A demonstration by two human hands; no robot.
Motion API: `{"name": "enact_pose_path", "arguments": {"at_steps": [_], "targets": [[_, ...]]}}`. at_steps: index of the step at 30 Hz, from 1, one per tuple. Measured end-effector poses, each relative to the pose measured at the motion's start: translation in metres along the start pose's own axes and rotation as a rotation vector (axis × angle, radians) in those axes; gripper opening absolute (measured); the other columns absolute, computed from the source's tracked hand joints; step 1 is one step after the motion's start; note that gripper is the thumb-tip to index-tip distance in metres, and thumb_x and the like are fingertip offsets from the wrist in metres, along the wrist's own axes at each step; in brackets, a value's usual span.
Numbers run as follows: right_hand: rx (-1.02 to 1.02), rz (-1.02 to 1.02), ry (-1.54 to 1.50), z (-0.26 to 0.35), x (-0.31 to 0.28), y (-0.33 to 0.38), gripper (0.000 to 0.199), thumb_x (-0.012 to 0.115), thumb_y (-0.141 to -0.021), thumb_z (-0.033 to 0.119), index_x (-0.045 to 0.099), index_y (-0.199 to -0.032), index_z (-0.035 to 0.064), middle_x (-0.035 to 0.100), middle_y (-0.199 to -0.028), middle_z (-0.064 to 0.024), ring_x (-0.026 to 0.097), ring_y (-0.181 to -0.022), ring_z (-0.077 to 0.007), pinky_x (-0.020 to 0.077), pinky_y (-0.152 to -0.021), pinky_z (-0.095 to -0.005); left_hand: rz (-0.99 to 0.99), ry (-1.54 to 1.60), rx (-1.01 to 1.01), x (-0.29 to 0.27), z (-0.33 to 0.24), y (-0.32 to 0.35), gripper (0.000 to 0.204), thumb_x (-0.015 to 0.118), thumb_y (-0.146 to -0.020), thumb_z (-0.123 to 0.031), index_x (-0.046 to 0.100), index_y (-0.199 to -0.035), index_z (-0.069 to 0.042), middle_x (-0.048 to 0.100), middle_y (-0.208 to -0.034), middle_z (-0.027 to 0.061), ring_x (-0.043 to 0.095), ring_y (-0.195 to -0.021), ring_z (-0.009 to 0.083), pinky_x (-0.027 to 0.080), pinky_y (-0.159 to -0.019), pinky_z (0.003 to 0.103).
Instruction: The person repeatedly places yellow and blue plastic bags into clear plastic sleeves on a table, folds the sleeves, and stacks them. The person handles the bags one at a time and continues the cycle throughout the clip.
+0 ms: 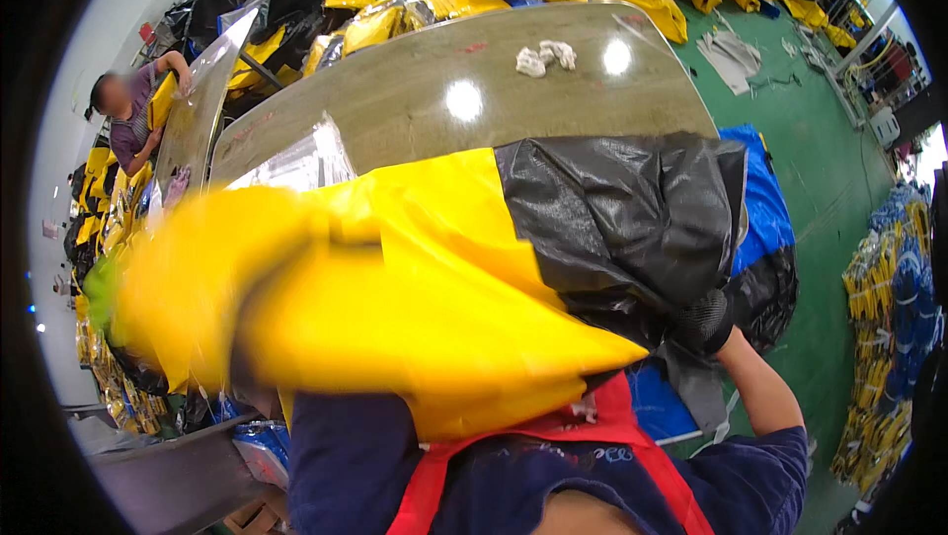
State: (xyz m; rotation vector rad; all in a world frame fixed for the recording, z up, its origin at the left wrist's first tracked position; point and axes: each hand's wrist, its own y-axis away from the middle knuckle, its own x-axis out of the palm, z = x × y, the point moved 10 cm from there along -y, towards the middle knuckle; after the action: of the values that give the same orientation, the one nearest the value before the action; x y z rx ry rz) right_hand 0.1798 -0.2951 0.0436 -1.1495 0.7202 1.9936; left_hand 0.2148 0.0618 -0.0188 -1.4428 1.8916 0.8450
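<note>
Across our desk (395, 100), uneven pulling could drop the sheet (464, 239); whether either grip (706, 323) is closed, we can't tell.

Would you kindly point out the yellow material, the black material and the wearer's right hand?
Yellow material (444, 268): head view, its broad surface near the middle.
Black material (627, 214): head view, its creased upper surface.
Right hand (707, 323): head view, the dark glove.
</note>
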Motion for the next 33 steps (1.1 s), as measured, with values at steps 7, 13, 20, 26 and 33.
{"name": "enact_pose_path", "arguments": {"at_steps": [7,13,20,26,33], "targets": [[-0.241,0.397,0.260,-0.022,0.065,0.051,0.041,0.066,-0.076,0.038,0.063,-0.106,0.0105,0.064,-0.106,-0.0150,0.062,-0.088,-0.0350,0.0495,-0.082,-0.0433,0.691,-0.098,-0.425,-0.065,0.091,0.274,0.053,0.051,-0.088,-0.030,0.042,-0.138,-0.015,0.047,-0.134,0.0167,0.035,-0.131,0.0355,0.024,-0.109,0.047],[-0.274,0.442,-0.202,0.088,-0.071,0.017,0.052,0.073,-0.076,0.040,0.061,-0.116,0.0089,0.061,-0.113,-0.0181,0.060,-0.104,-0.0312,0.0492,-0.085,-0.0378,0.572,-0.474,-0.945,-0.189,0.169,0.355,0.048,0.049,-0.090,-0.021,0.044,-0.137,-0.013,0.052,-0.130,0.0171,0.039,-0.129,0.0352,0.027,-0.109,0.044],[-0.132,-0.199,0.411,0.005,0.036,-0.065,0.078,0.055,-0.076,0.068,0.037,-0.142,0.0307,0.024,-0.152,-0.0126,0.015,-0.141,-0.0366,0.0025,-0.106,-0.0664,0.637,-0.986,-0.157,-0.045,0.029,0.286,0.098,0.062,-0.066,-0.069,0.028,-0.146,-0.023,0.029,-0.150,0.0106,0.025,-0.138,0.0322,0.007,-0.111,0.057],[-0.134,-0.207,0.487,0.004,0.043,-0.073,0.078,0.055,-0.075,0.070,0.036,-0.141,0.0331,0.025,-0.151,-0.0131,0.018,-0.140,-0.0382,0.0037,-0.106,-0.0663,0.364,-0.629,-0.623,-0.068,0.043,0.263,0.077,0.062,-0.074,-0.060,0.046,-0.137,-0.019,0.045,-0.137,0.0202,0.042,-0.127,0.0368,0.032,-0.107,0.043],[-0.485,-0.313,-0.156,0.079,-0.035,0.022,0.071,0.064,-0.077,0.056,0.049,-0.133,0.0148,0.043,-0.137,-0.0212,0.040,-0.128,-0.0383,0.0234,-0.106,-0.0569,0.032,-0.620,0.252,0.072,-0.082,0.167,0.074,0.062,-0.075,-0.059,0.046,-0.136,-0.020,0.029,-0.147,0.0196,0.021,-0.136,0.0453,0.007,-0.108,0.063]]}}
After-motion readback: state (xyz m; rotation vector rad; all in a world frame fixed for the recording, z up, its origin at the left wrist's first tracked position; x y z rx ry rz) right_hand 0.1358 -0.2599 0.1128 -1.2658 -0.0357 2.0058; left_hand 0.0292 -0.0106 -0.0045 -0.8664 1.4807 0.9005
